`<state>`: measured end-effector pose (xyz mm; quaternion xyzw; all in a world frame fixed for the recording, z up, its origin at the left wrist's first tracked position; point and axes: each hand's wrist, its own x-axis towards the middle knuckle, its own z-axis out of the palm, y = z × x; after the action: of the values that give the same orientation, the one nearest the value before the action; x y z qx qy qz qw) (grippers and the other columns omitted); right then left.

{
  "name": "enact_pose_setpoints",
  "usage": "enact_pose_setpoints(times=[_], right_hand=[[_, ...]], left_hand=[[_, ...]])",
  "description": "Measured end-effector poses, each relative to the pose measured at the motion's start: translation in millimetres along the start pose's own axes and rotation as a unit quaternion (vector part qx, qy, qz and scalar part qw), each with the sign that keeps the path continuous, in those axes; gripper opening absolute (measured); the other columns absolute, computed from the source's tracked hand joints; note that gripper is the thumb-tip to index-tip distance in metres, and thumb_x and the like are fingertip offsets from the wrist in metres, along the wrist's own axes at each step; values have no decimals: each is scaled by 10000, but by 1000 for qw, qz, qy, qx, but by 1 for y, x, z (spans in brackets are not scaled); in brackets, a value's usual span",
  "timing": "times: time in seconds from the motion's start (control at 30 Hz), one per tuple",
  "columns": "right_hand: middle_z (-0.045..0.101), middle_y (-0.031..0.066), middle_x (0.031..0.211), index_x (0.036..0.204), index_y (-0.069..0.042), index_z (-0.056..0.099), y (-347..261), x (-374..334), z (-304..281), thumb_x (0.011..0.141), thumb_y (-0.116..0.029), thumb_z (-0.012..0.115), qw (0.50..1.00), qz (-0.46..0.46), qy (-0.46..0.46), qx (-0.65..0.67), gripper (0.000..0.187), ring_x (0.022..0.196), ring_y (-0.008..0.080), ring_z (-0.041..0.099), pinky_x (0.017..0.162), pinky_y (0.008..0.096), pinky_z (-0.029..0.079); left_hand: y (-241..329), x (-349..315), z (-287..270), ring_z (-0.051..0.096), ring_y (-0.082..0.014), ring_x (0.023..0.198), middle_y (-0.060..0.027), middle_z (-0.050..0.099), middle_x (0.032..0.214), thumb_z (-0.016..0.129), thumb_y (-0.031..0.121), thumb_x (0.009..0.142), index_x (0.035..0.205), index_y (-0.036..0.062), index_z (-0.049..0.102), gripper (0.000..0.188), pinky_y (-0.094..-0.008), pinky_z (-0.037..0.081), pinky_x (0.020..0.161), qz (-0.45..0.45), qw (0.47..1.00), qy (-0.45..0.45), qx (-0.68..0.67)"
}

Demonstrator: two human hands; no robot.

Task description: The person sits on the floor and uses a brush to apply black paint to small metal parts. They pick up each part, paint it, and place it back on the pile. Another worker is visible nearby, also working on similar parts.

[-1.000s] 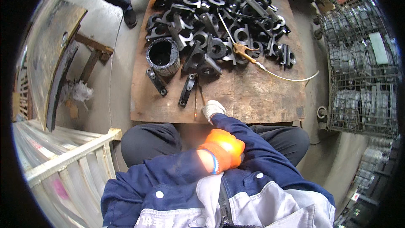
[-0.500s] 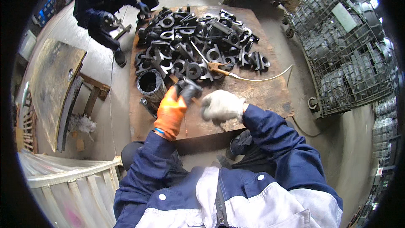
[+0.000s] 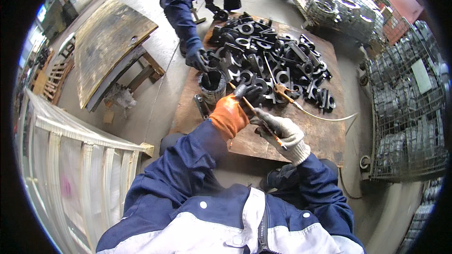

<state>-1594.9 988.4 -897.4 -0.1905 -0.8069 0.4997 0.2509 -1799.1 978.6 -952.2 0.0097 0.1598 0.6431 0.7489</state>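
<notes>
My left hand point(image 3: 230, 114), in an orange glove with dark fingers, is closed over the worktop around what looks like a black metal part point(image 3: 254, 95), mostly covered by the fingers. Beside it my right hand point(image 3: 284, 134), in a whitish knitted glove, grips a thin brown stick point(image 3: 249, 107). The stick slants past the left fingers, and its lower end sticks out below the right hand. A pile of black metal parts with round holes point(image 3: 245, 47) lies just beyond. Left of my hands stands a dark-mouthed cylindrical can point(image 3: 213, 95).
A co-worker's dark-gloved hand point(image 3: 197, 57) reaches to the can. An orange air blow gun point(image 3: 284, 90) with a pale hose point(image 3: 325, 118) lies on the brown worktop point(image 3: 325, 136). Wire cages of metal parts point(image 3: 405, 127) stand right. A pale slatted crate point(image 3: 89, 131) stands left.
My hands have come together, and the right hand now grips the stick. My view has shifted left. The co-worker's hand has reached over to the can.
</notes>
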Motion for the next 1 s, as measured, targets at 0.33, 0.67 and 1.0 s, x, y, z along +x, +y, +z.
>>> enact_pose_setpoints(times=[0.33, 0.67, 1.0], right_hand=[[711, 153, 981, 1095, 58, 666, -13, 9, -23, 964, -159, 437, 950, 153, 128, 240, 342, 790, 197, 698, 686, 277, 552], [664, 204, 1113, 1179, 62, 578, 12, 15, -41, 989, -133, 458, 928, 166, 264, 206, 297, 707, 196, 710, 524, 234, 539], [683, 170, 1035, 1101, 64, 590, 17, 19, -48, 995, -117, 492, 922, 149, 291, 208, 232, 713, 214, 710, 539, 250, 550]], left_hand=[[-7, -4, 8, 613, -348, 1059, -172, 659, 1137, 450, 357, 1007, 1134, 7, 615, 408, -501, 442, 1011, -31, 999, -7, -39], [-31, 34, -9, 658, -312, 1028, -188, 662, 1129, 447, 272, 1022, 1179, -18, 597, 362, -436, 534, 951, -33, 993, 109, -13], [-27, 41, -25, 691, -313, 920, -162, 680, 1054, 463, 236, 991, 1127, 27, 623, 296, -456, 578, 889, 36, 995, 81, -38]])
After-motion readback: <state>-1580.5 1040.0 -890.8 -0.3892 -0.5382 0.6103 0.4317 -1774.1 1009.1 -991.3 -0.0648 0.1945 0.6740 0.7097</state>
